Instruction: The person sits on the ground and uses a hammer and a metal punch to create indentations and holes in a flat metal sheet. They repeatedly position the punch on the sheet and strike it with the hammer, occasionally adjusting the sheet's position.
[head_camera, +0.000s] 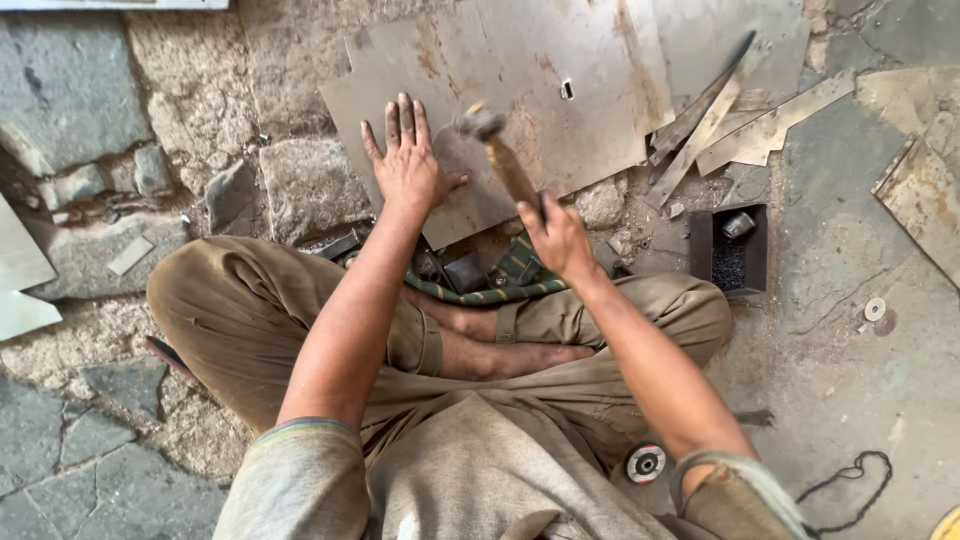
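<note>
Metal sheet (560, 100) on stone floor; left hand (405, 160) flat on it, fingers spread; right hand (555, 238) fingers gripping hammer (500, 150). Right of sheet, dark box (730, 250) holds small metal cylinder (738, 224)

Small dark metal box (728, 248) on the stone floor; bent metal strips (745, 125) above it, washer (875, 309) to its right, grinding disc (645, 463) below-left, black cord (850, 490) below-right.

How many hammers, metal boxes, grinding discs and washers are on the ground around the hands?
Hammer: 1, gripped by the right hand
Dark metal box: 1
Grinding disc: 1
Washers: 2
Total: 5
</note>
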